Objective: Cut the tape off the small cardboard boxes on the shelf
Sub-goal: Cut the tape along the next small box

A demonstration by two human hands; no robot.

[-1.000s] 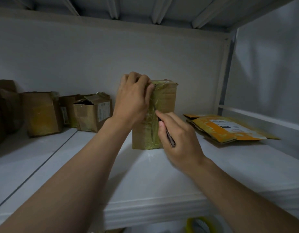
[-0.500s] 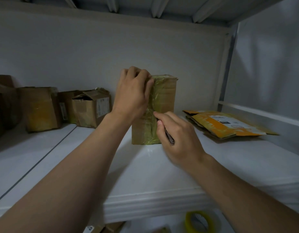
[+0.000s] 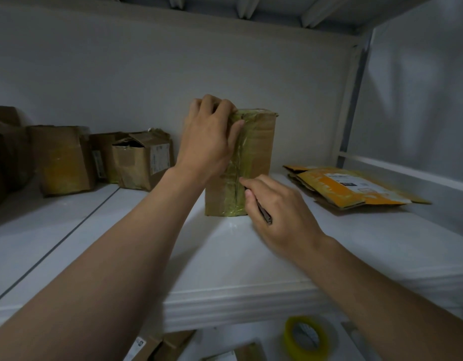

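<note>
A small cardboard box (image 3: 259,149) stands upright in the middle of the white shelf (image 3: 225,256), with yellowish tape running down its front seam. My left hand (image 3: 209,136) grips the box's upper left corner and holds it steady. My right hand (image 3: 280,209) is closed on a thin dark cutter (image 3: 263,213), its tip pressed against the taped seam low on the box's front. The blade tip itself is hidden behind my fingers.
Several other cardboard boxes (image 3: 141,162) sit at the back left of the shelf, one with its flaps open. Flattened orange cardboard (image 3: 350,186) lies to the right. A roll of yellow tape (image 3: 306,340) and more boxes rest on the shelf below.
My right hand with the cutter has slid down the taped seam toward the box's bottom. The left hand keeps its hold on the top corner.
</note>
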